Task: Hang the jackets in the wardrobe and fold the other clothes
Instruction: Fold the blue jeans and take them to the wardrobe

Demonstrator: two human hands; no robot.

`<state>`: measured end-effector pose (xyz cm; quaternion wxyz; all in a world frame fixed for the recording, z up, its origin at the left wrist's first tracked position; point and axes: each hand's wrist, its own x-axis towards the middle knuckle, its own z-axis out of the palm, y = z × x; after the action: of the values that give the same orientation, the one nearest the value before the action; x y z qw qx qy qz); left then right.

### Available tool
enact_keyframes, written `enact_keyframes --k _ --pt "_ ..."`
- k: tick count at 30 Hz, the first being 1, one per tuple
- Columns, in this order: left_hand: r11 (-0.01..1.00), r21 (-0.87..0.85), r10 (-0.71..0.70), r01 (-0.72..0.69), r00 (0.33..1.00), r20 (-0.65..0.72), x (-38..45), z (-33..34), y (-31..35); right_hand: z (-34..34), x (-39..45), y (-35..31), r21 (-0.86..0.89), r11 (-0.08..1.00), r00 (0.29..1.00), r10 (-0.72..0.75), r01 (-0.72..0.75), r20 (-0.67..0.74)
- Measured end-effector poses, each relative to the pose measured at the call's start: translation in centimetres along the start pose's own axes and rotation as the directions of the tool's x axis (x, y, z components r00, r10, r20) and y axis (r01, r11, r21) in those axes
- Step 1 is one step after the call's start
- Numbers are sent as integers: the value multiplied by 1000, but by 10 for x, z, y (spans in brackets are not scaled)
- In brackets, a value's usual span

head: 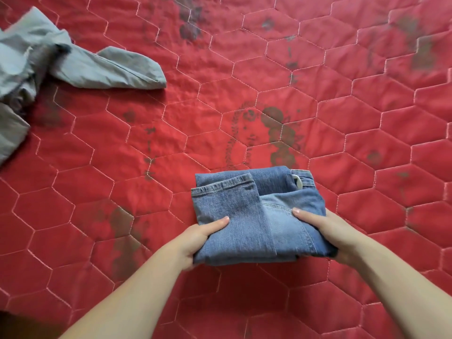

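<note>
The folded blue jeans [259, 216] sit as a compact bundle on the red quilted bed cover [244, 81], towards its near edge and right of the middle, one hemmed leg end lying across the top. The left hand [199, 241] grips the bundle's left near corner — thumb on top, fingers hidden beneath. The right hand [327, 234] grips the right near corner likewise. Well apart, by the far left edge, a crumpled grey garment [61, 67] — perhaps a jacket — lies spread.
</note>
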<state>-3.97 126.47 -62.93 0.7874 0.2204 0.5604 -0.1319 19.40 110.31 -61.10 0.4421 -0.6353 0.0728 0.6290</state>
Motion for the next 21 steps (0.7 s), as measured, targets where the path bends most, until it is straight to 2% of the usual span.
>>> enact_keyframes --k 5,10,14,18,21 --pt "994 4 110 -110 994 -4 -45 9 5 14 -40 -13 -87 993 991 -91 83 -97" --pt "948 -18 318 -318 947 38 -119 35 43 31 -107 -82 -211 930 939 -328 300 -109" --pt "868 -89 491 -488 871 14 -200 60 52 46 -172 -135 -284 849 882 -471 446 -21" --pt "772 -94 618 -628 777 -121 -300 73 27 76 -243 -157 -305 779 835 -530 548 145" --pt "661 -36 717 -749 646 -263 -390 77 10 109 -305 -168 -255 773 810 -519 581 273"
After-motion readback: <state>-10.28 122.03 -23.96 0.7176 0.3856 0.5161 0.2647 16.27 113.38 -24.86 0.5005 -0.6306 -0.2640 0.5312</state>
